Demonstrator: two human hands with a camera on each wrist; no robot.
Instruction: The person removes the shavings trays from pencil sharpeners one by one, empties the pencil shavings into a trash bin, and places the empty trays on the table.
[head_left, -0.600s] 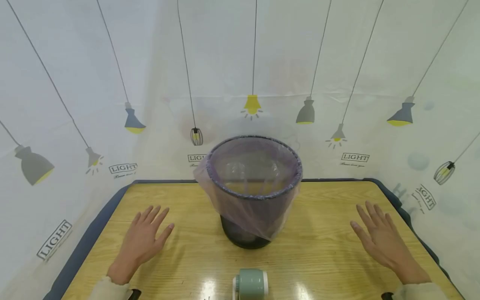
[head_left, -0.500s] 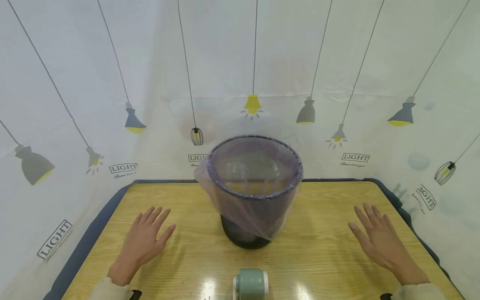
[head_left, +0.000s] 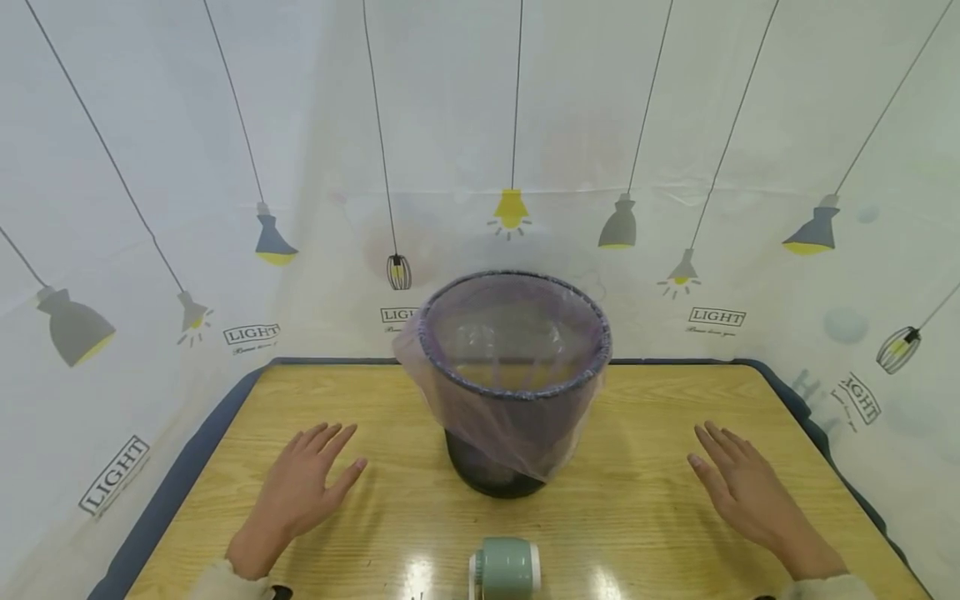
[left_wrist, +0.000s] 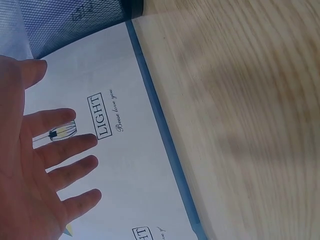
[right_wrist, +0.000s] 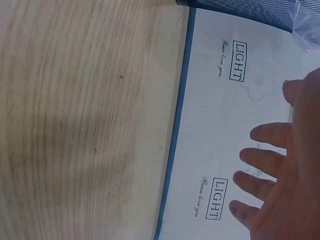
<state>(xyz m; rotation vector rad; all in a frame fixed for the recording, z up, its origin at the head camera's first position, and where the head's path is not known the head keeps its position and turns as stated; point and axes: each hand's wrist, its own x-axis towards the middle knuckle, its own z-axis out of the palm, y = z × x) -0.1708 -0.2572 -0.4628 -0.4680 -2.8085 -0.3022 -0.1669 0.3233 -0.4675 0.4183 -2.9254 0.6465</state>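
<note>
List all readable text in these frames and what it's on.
"LIGHT": boxed, repeated across the backdrop.
"love you": script under LIGHT, same backdrop; first word unclear.
"H": large, faint, backdrop, right side of head view.
Mark seen at the bin mesh, left wrist view: too blurred.
Green-and-white object: nothing readable.

The head view crops a green cylinder (head_left: 508, 570) at six o'clock; a bag (head_left: 517, 421) partly hides lettering (head_left: 397, 315) at its ten o'clock.

Pretty even light, soft shadows by the hands (head_left: 298, 487) (head_left: 753, 496), bench (head_left: 637, 521) glaring around 5 and 6:30 o'clock in head view.
</note>
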